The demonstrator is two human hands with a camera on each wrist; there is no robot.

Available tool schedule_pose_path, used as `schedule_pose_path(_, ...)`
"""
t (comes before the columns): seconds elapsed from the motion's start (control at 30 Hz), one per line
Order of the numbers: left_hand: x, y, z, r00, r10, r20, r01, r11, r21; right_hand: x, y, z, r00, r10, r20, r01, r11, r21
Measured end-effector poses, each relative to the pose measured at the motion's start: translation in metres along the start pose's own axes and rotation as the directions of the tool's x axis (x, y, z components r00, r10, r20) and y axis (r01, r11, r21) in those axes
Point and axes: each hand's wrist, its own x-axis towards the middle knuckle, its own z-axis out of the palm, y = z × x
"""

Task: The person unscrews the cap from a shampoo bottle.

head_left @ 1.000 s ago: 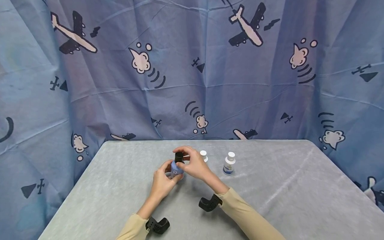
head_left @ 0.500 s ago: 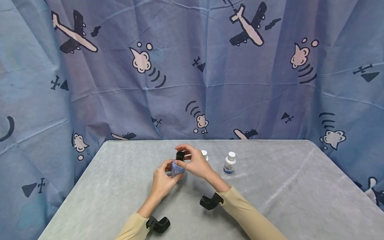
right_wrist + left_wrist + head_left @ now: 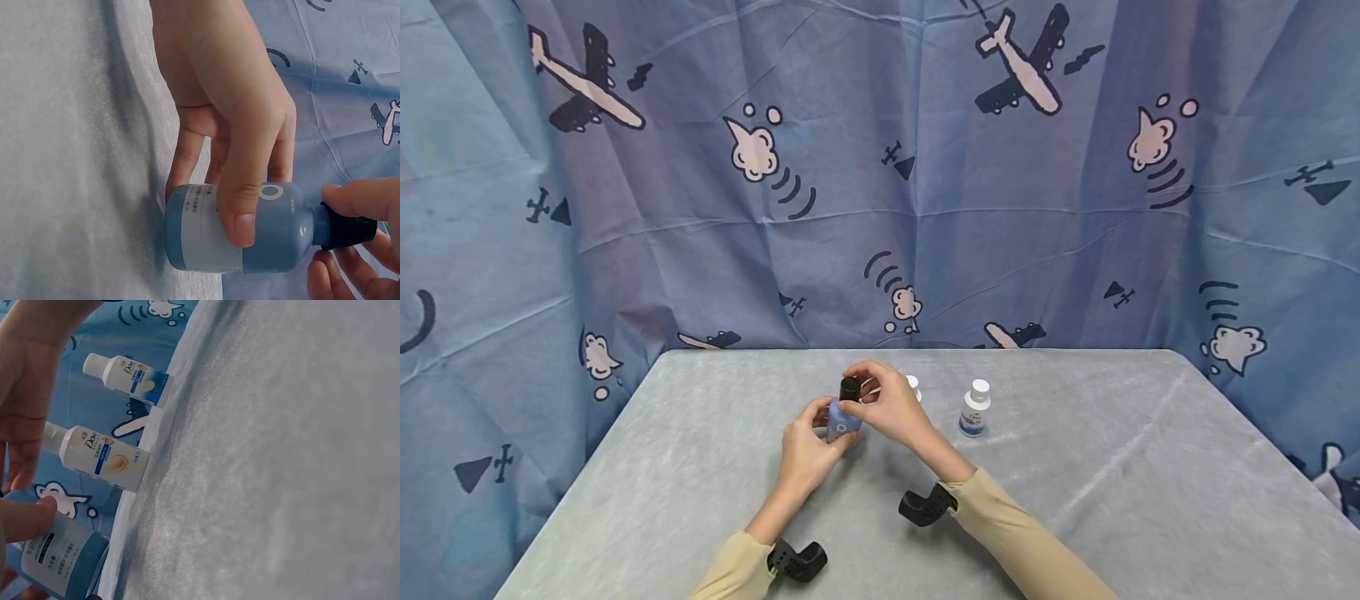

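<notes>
Blue bottle: was gripped round the body by fingers of the left hand, pinched at its black cap by those of the right hand. Was upright on or above the bench; could not tell which. Was flanked rightward by two white bottles, backed by patterned curtain.

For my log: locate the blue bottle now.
In the head view, the blue bottle is left of centre, gripped by the left hand, the right hand on its cap.

Pale grey tabletop with a blue-and-white bottle and a white bottle upright on it
</notes>
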Motion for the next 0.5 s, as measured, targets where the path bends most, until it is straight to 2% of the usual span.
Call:
schedule_pose_path(0.27,-0.0021,-0.0024,-0.0004,0.999,-0.005,0.036,0.005,1.0,-0.004,0.0003,0.0027,0.001,0.997,-0.062,0.047,0.06,0.997,0.055)
schedule_pose_path(0.5,-0.002,-0.0039,-0.001,0.998,-0.009,0.057,0.01,1.0,-0.017,0.0007,0.0048,0.0005,0.995,-0.082,0.063,0.077,0.994,0.083)
